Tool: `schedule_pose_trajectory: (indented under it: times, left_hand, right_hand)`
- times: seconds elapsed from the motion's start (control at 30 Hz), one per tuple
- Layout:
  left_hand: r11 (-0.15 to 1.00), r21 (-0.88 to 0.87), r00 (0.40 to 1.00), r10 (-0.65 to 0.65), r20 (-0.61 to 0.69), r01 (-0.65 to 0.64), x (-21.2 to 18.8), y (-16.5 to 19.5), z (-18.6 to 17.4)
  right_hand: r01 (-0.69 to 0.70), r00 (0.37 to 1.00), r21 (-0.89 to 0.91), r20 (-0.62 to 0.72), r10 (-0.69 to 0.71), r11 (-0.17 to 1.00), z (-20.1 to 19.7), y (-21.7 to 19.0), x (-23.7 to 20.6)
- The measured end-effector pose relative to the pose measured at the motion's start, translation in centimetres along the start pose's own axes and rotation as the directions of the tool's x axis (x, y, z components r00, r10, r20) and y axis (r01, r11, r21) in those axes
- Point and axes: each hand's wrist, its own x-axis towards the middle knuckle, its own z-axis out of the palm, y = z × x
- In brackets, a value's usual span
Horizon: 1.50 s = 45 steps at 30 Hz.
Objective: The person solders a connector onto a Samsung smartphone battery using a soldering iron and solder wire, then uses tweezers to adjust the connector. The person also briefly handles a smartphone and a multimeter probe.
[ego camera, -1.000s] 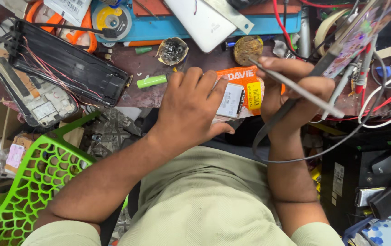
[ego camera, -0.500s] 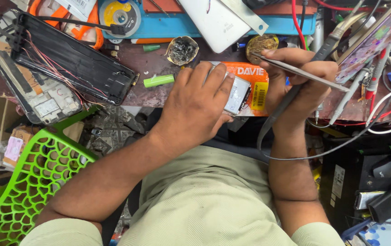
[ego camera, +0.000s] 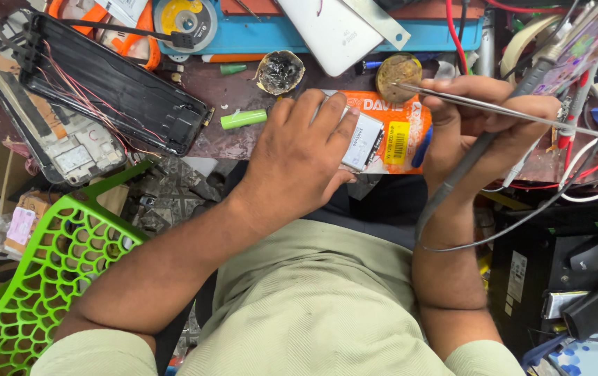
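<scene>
My left hand [ego camera: 299,157] lies flat on the bench edge, its fingers pressing on a white and grey phone battery [ego camera: 367,143]. The battery rests on an orange packet [ego camera: 402,132]. My right hand [ego camera: 483,118] grips a thin metal tweezer [ego camera: 466,102] and the grey handle of a soldering iron [ego camera: 466,163], whose cable hangs down past my wrist. The tweezer tip points left and ends just below a round brass-coloured tin [ego camera: 398,69].
A pot of dark flux [ego camera: 280,72], a green cylinder [ego camera: 243,119], an opened black phone frame with thin wires [ego camera: 111,83] and a white phone back [ego camera: 330,31] crowd the bench. Red and white cables [ego camera: 591,167] tangle at right. A green lattice chair [ego camera: 27,278] stands lower left.
My right hand has edged up, bringing the tweezer tip closer to the round tin. The left hand stays on the battery. The view has shifted slightly.
</scene>
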Motion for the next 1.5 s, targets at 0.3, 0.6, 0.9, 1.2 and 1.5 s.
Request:
schedule_pose_trajectory:
  times: [0.3, 0.6, 0.9, 1.2, 1.5]
  left_hand:
    - [1.000, -0.019, 1.000, -0.003, -0.015, 0.002, -0.1, 0.0, 0.4]
    - [0.986, -0.152, 0.995, 0.052, -0.083, -0.064, -0.4, 0.4, 0.2]
    - [0.977, -0.148, 0.973, 0.123, -0.198, -0.153, -0.5, 1.2, -0.6]
    - [0.974, -0.170, 0.971, 0.114, -0.209, -0.151, -0.3, 1.6, -1.1]
    - [0.956, -0.253, 0.974, 0.099, -0.206, -0.150, -0.6, 1.5, -1.2]
  right_hand:
    - [-0.106, 0.982, 0.092, -0.147, 0.119, 0.990, -3.2, -1.5, -4.1]
    - [-0.038, 0.941, 0.156, -0.328, 0.088, 0.987, -3.5, -3.2, -7.7]
    - [0.118, 0.950, -0.104, -0.276, -0.143, 0.988, -5.0, -3.1, -9.1]
    - [-0.021, 0.970, -0.068, -0.243, 0.004, 0.997, -4.4, -4.8, -9.9]
    - [-0.110, 0.970, -0.035, -0.220, 0.100, 0.993, -4.4, -6.2, -10.3]
